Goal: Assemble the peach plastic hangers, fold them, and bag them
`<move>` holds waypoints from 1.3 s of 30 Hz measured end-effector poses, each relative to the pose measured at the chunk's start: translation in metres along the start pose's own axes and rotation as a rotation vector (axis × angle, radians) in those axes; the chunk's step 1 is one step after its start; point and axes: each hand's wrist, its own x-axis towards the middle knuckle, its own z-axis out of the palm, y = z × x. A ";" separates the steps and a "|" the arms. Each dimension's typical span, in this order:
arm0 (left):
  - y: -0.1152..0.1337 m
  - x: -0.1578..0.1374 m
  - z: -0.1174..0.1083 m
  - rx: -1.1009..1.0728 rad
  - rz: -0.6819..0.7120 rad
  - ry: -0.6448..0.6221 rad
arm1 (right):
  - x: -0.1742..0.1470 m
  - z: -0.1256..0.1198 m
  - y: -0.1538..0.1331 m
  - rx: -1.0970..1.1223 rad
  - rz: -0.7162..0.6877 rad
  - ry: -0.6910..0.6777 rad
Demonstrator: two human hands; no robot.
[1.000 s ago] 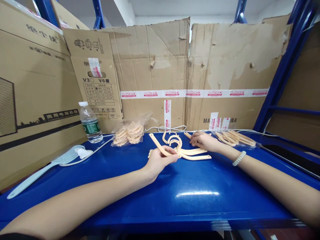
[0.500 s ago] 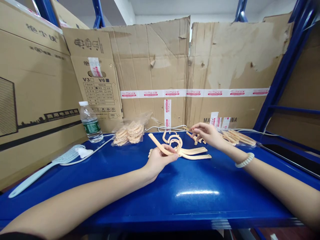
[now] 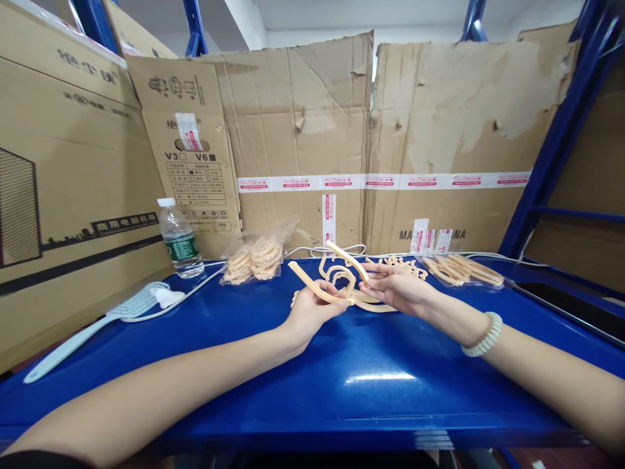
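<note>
My left hand (image 3: 308,314) is closed around a pale beige hanger arm (image 3: 306,280), a slim curved strip whose free end points up and left. Its other end shows at my fingertips. Between thumb and fingers, my right hand (image 3: 403,290) pinches a second beige hanger arm (image 3: 346,257), tilted up to the left and apart from the first. Just behind my left hand lie beige hanger pieces with curved hooks (image 3: 352,281), partly covered by both hands. Small beige parts (image 3: 413,266) lie scattered behind my right hand.
Clear bags of beige pieces (image 3: 256,260) and long strips (image 3: 463,270) lie toward the back. A water bottle (image 3: 181,244) and a pale blue brush (image 3: 97,329) are at left. A dark flat device (image 3: 571,312) is at right. Cardboard (image 3: 297,130) walls the blue table (image 3: 293,391).
My right hand has come back from the small parts at the rear, toward my left hand, and now brings a hanger arm up in view. My left hand keeps its hold almost unmoved.
</note>
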 end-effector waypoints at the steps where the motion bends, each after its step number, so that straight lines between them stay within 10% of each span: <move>1: 0.000 0.000 0.000 -0.025 -0.010 -0.003 | -0.001 0.001 0.001 0.013 0.011 -0.014; 39: 0.003 -0.003 0.001 -0.209 -0.060 -0.110 | -0.003 0.001 0.010 -0.368 -0.210 -0.321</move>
